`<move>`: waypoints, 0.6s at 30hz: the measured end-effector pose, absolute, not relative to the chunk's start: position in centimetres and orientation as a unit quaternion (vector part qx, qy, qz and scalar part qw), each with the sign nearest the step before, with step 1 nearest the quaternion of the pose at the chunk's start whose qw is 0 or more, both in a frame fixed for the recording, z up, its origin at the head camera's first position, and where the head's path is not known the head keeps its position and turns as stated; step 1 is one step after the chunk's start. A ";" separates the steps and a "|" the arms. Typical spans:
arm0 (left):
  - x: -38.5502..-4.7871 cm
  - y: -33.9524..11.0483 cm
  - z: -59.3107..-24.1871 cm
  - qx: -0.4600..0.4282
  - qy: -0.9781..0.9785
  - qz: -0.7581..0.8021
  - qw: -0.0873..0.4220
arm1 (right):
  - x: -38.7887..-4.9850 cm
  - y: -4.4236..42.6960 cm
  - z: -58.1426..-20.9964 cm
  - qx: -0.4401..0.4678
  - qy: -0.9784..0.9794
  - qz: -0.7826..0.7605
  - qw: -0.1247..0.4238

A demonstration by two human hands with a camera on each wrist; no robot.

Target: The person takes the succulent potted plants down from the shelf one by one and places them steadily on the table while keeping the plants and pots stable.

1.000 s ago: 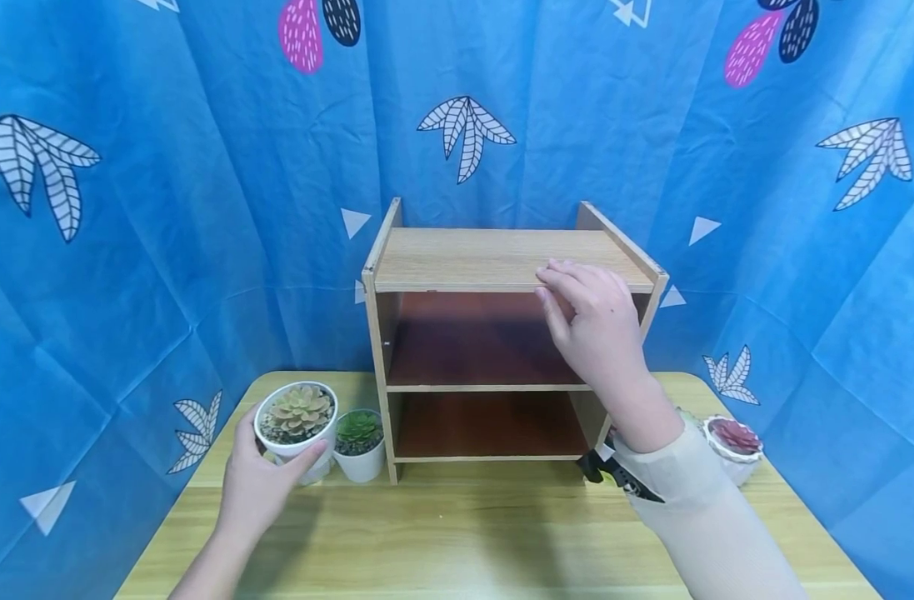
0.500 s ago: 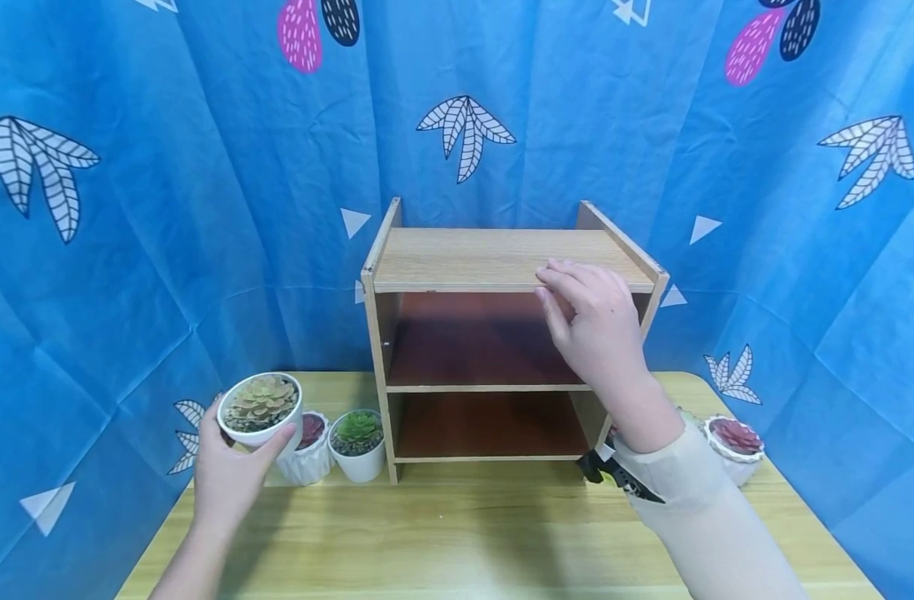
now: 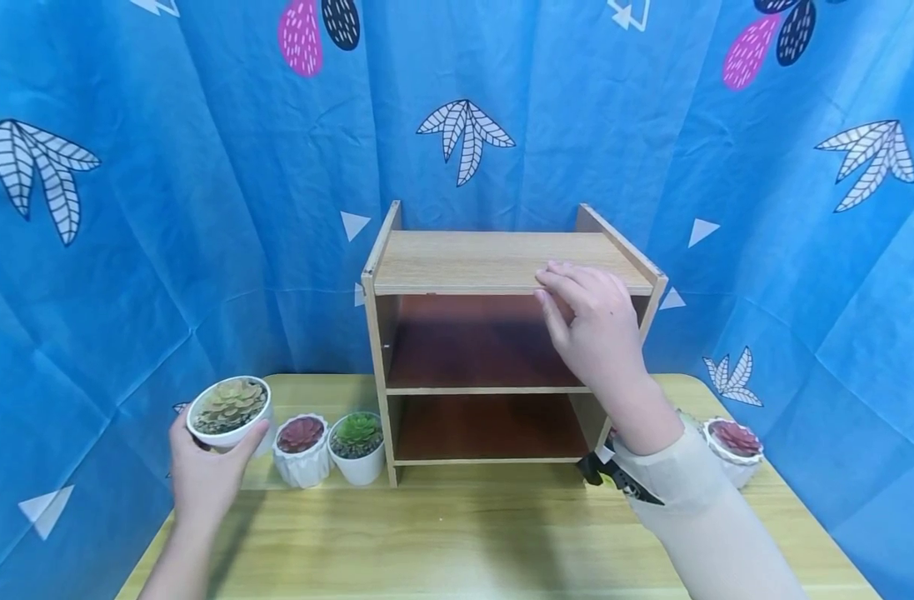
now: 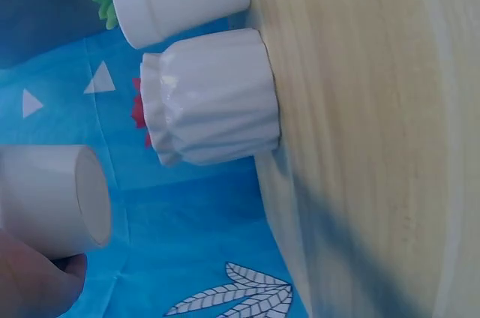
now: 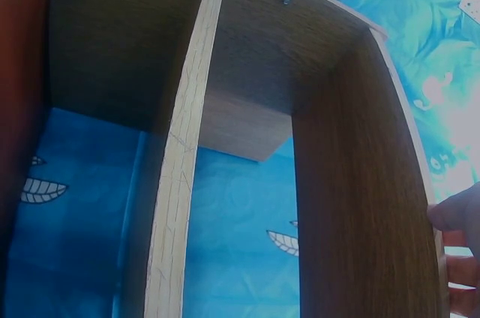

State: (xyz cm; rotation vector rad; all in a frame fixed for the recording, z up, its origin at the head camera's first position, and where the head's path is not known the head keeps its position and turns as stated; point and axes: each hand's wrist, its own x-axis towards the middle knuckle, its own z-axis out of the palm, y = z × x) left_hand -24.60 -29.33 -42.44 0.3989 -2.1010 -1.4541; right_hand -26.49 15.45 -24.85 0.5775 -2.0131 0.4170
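On the left, in the head view, my left hand (image 3: 205,475) holds a smooth white pot with a pale green-yellow succulent (image 3: 232,404), raised above the table. The left wrist view shows the potted succulent's pot (image 4: 45,194) from its base, with my fingers round it. Beside it on the table stand a ribbed white pot with a red succulent (image 3: 302,450) and a smooth white pot with a green succulent (image 3: 357,447). At the wooden shelf (image 3: 464,254), my right hand (image 3: 591,321) grips the top board's front edge, thumb in front and fingers over the top.
The shelf has two lower compartments and raised side panels. Right of it, partly behind my right sleeve (image 3: 711,517), stands another white pot with a red succulent (image 3: 736,446). A blue patterned curtain (image 3: 164,208) surrounds the wooden table (image 3: 427,542).
My left hand has moved left with the pale succulent, uncovering the ribbed pot with the red succulent. My right hand has stayed at the shelf's top edge.
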 end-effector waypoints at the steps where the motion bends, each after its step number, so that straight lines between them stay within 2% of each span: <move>1: -24.6 -29.4 -42.6 0.150 -0.780 -0.542 0.275 | -26.5 15.5 -24.9 0.237 -0.826 0.171 0.482; 18: -26.1 -29.9 -44.6 0.162 -0.769 -0.544 0.293 | -26.7 15.5 -25.1 0.236 -0.824 0.170 0.486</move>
